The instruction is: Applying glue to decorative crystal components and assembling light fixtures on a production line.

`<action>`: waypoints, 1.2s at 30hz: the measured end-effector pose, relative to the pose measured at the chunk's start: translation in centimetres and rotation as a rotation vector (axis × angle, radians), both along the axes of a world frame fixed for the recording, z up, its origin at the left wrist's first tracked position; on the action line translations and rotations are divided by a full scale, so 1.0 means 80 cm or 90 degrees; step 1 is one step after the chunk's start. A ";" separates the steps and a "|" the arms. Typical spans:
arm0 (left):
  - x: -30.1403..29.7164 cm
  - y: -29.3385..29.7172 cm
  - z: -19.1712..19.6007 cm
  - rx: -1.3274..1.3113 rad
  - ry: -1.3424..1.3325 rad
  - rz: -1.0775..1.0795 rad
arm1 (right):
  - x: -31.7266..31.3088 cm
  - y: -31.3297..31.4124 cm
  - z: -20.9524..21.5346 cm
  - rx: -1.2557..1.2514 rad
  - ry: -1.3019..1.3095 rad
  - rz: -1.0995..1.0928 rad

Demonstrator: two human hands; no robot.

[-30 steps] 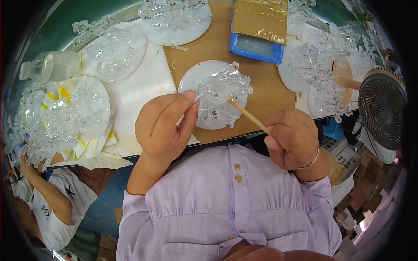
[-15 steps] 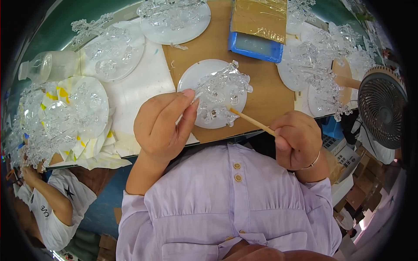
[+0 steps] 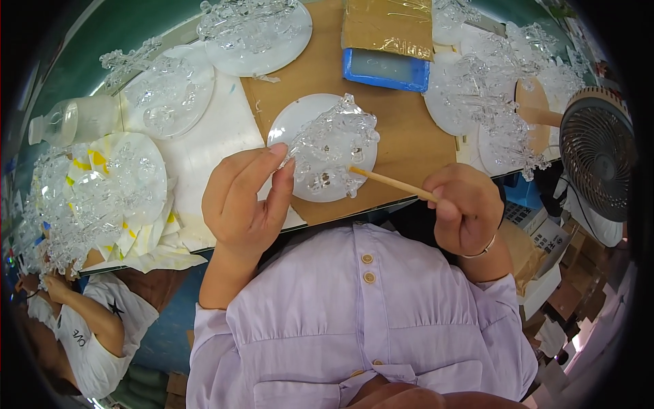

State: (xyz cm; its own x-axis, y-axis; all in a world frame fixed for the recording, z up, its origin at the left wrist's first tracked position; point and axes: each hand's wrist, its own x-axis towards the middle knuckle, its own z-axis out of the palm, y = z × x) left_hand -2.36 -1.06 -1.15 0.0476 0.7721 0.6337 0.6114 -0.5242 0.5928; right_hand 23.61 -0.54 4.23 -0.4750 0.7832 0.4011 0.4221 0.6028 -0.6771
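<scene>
A clear, knobbly plastic piece lies on a round white plate in front of me. With thumb and fingers, my left hand pinches the left edge of that piece. My right hand is closed round a slim wooden stick, which slants down to the left. Its yellowish tip is at the right side of the clear piece; whether it touches cannot be made out. Brown cardboard lies beneath the plate.
Behind the plate is a blue tray partly covered by a cardboard flap. More plates with clear pieces stand left and right. A plastic bottle lies at left, a fan stands at right. Another person's arm shows lower left.
The view has shifted a little, so the table things appear slightly further left. Both hands keep their grips, and the stick's tip stays by the same part of the clear piece.
</scene>
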 end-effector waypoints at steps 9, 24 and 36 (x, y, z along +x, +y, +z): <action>0.001 0.001 0.000 0.004 0.001 -0.003 | -0.029 0.018 0.007 0.182 -0.111 0.081; 0.016 0.001 0.014 -0.059 0.036 0.035 | -0.016 0.051 0.016 0.094 -0.103 -0.024; 0.017 -0.005 0.006 -0.082 0.054 0.107 | 0.023 0.011 -0.016 0.101 0.015 -0.056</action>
